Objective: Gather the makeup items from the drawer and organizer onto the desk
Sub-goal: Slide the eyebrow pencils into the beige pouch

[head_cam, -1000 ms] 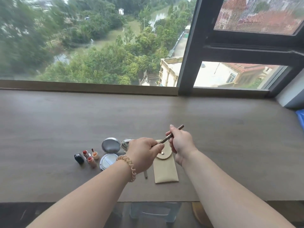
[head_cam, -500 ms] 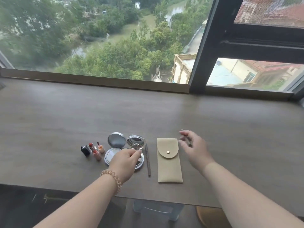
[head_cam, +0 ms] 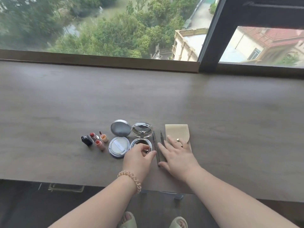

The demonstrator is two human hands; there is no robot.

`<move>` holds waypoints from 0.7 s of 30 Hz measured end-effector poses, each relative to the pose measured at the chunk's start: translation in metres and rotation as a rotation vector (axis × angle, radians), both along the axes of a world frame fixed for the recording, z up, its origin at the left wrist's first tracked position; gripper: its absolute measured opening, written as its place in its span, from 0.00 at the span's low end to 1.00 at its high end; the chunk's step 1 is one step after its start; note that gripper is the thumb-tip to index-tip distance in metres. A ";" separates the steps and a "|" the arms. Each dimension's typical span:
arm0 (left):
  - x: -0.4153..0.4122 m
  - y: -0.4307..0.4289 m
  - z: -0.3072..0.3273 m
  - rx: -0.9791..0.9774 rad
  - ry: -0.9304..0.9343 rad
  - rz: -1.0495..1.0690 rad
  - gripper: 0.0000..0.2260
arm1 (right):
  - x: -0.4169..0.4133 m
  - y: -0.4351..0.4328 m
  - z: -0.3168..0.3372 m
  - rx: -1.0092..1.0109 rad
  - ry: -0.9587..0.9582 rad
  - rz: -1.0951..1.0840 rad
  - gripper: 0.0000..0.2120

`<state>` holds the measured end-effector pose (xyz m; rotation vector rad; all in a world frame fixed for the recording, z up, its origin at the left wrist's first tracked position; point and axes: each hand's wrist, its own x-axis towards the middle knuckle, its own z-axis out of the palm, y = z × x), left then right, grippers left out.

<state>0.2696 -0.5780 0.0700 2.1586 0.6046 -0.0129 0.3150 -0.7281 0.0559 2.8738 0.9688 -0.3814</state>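
Observation:
On the grey-brown desk (head_cam: pixel 230 122) lie a black lipstick cap (head_cam: pixel 86 140) and three small open lip products (head_cam: pixel 98 140). To their right is an open silver cushion compact (head_cam: pixel 118 146), then an open clear compact (head_cam: pixel 142 130). Two thin brown pencils (head_cam: pixel 154 142) lie side by side between that compact and a beige snap pouch (head_cam: pixel 177 131). My left hand (head_cam: pixel 139 157) curls its thumb and fingers on the near rim of the clear compact's base. My right hand (head_cam: pixel 178 155) lies flat on the pouch's lower half, its fingers straight and touching the right pencil.
A raised wooden sill (head_cam: pixel 98 60) and a dark window frame (head_cam: pixel 209 46) close off the desk at the back. The desk's front edge (head_cam: pixel 49 181) runs just below my wrists. Under it I see my feet in pale slippers (head_cam: pixel 178 222).
My right hand has laid the brown pencil down beside the other one and moved flat onto the pouch. My left hand stays at the clear compact. The view has tilted downward.

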 end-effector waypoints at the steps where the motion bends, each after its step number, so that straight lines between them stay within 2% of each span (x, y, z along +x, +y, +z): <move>1: 0.000 0.002 -0.001 -0.018 0.004 0.002 0.11 | -0.001 0.001 -0.002 -0.004 -0.002 -0.014 0.33; 4: -0.001 0.006 -0.003 -0.039 0.015 0.013 0.09 | -0.005 0.005 -0.010 0.021 -0.008 -0.077 0.33; 7: -0.001 0.011 -0.004 -0.053 0.014 0.015 0.08 | -0.009 0.009 -0.013 0.118 -0.105 -0.096 0.32; 12: 0.000 0.018 -0.003 -0.068 0.018 0.002 0.08 | -0.008 0.008 -0.016 0.274 -0.302 0.104 0.13; 16: -0.001 0.020 -0.002 -0.065 0.028 -0.003 0.07 | -0.004 0.011 -0.019 0.193 -0.344 0.251 0.06; 21: -0.004 0.021 -0.001 -0.023 0.018 -0.025 0.07 | 0.000 0.019 -0.011 0.109 -0.434 0.445 0.11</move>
